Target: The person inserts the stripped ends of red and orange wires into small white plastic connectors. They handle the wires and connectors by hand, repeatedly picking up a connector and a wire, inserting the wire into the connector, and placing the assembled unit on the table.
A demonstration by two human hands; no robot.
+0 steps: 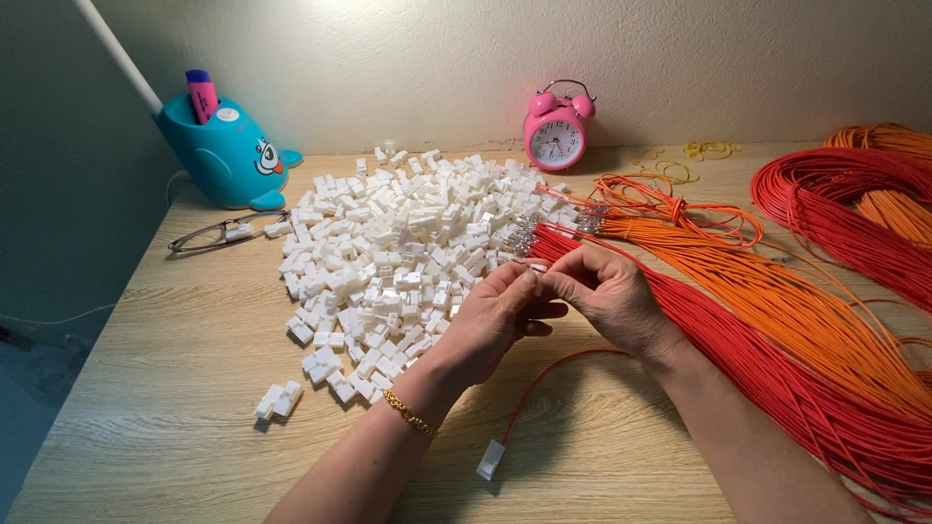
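**Head view: both hands meet over a small white connector**

Head camera shows me my left hand point(495, 315) and right hand point(607, 291) fingertip to fingertip at mid-table, pinching a small white connector point(537, 270) between them; I cannot tell its long axis. A red wire point(544, 380) runs from under the hands toward the near left, ending in a white housing point(490, 459) whose long axis points near-left to far-right. Left of the hands lies the pile of white housings point(388, 252). Red wire bundle point(777, 359) and orange wire bundle point(777, 291) run from far-left to near-right. Far off stand a pink alarm clock point(556, 131) and a teal whale-shaped holder point(221, 150).
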